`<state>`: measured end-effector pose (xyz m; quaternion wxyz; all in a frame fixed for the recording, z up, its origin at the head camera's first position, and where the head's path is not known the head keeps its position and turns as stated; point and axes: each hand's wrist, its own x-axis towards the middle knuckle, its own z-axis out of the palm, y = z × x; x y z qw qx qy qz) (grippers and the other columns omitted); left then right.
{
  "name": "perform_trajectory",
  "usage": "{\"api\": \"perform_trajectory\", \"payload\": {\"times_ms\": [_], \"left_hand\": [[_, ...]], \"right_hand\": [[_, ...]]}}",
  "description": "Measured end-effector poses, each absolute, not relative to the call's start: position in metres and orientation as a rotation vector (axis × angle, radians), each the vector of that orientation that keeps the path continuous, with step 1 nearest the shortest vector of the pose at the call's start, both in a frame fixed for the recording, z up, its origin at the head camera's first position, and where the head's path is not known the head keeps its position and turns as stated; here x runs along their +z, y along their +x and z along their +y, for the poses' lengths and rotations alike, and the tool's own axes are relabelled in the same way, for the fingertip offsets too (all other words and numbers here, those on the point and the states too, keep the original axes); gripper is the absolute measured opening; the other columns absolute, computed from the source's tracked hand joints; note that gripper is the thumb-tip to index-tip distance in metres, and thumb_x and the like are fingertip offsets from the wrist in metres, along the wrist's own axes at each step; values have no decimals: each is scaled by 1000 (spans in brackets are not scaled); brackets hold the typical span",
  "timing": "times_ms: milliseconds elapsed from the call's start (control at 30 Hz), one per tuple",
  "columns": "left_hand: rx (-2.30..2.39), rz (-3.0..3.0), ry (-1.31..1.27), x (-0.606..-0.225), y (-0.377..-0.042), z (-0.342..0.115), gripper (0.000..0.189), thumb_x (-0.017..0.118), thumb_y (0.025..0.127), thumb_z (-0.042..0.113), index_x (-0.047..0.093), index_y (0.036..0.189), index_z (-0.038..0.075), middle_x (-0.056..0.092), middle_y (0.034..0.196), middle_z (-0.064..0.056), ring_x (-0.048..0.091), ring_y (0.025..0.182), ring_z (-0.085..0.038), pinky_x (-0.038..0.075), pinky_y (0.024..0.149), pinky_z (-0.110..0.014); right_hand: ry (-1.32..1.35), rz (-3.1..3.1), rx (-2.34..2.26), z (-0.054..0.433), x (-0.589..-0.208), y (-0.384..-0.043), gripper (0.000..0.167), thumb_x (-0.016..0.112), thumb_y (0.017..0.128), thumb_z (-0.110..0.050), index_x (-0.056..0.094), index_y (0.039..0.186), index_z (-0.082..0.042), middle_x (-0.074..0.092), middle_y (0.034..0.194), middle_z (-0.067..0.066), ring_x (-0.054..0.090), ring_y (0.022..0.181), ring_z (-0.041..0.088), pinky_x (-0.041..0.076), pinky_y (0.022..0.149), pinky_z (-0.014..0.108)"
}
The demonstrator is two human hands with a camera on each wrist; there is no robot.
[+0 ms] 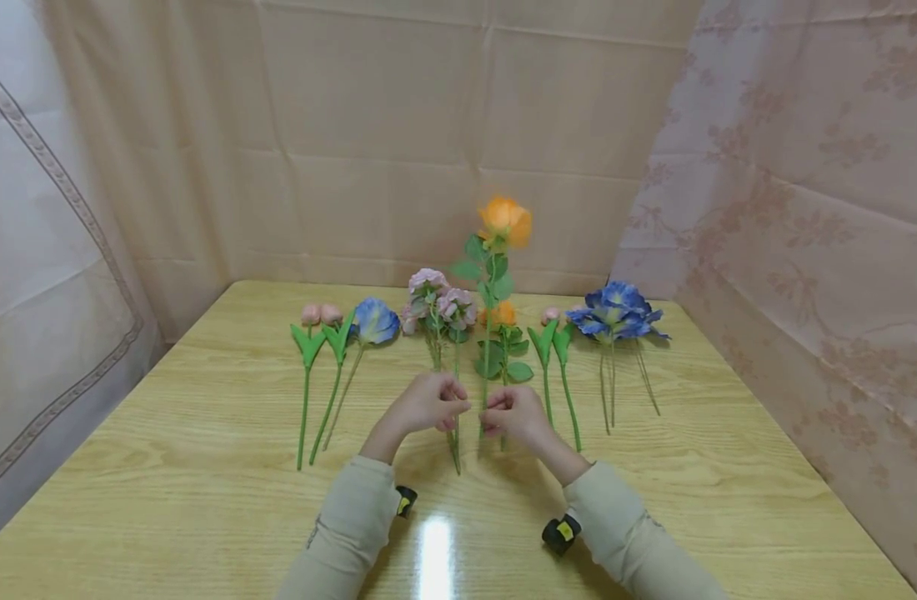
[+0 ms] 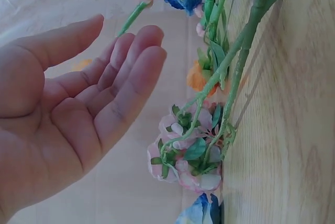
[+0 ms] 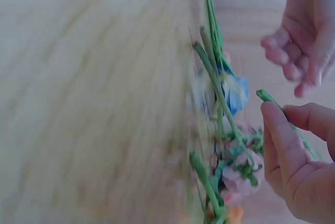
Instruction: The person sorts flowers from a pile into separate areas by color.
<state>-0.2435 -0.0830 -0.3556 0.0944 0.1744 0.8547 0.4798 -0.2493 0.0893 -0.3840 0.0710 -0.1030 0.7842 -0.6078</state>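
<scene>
Between thumb and fingers my right hand [image 1: 514, 412] pinches the green stem of an orange rose [image 1: 506, 221], held upright with its bloom high above the table. The cut end of the rose stem [image 3: 265, 96] pokes out past the fingertips in the right wrist view. My left hand [image 1: 428, 402] is just left of the stem, palm and loosely bent fingers bare in the left wrist view. Beyond and beneath it lie pale pink flowers [image 1: 456, 307] on branching stems [image 2: 243, 51]. A second orange rose [image 1: 503, 314] lies behind the right hand.
To the left on the wooden table [image 1: 166, 483] lie pink tulips [image 1: 311, 315] and a blue flower [image 1: 376, 322]. More pink tulips [image 1: 551, 315] and several blue flowers [image 1: 616, 310] lie to the right. Curtains [image 1: 368, 125] hang behind and at both sides.
</scene>
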Motion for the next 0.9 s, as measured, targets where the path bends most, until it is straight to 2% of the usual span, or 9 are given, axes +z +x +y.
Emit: {"api": "perform_trajectory", "payload": {"times_ms": [300, 667, 900], "left_hand": [[1322, 2551, 546, -357, -242, -82, 13, 57, 88, 11, 59, 90, -2, 60, 76, -19, 60, 60, -29, 51, 56, -38], [1289, 2549, 561, -360, -241, -82, 14, 57, 88, 12, 59, 89, -1, 60, 76, -18, 59, 58, -28, 50, 52, -32], [1278, 2538, 559, -360, -239, -81, 14, 57, 88, 13, 59, 88, -1, 60, 75, -18, 59, 61, -33, 50, 54, -36]], "right_hand": [[-119, 2397, -1679, 110, -391, -257, 5, 60, 77, 10, 57, 78, 12, 58, 65, 12, 62, 55, 23, 52, 56, 33], [-127, 2345, -1568, 118, -391, -260, 6, 59, 78, 11, 55, 82, 13, 57, 71, 14, 59, 51, 16, 52, 55, 30], [-107, 2389, -1518, 119, -391, -259, 5, 60, 78, 10, 57, 81, 13, 59, 70, 14, 58, 51, 16, 52, 54, 30]]}}
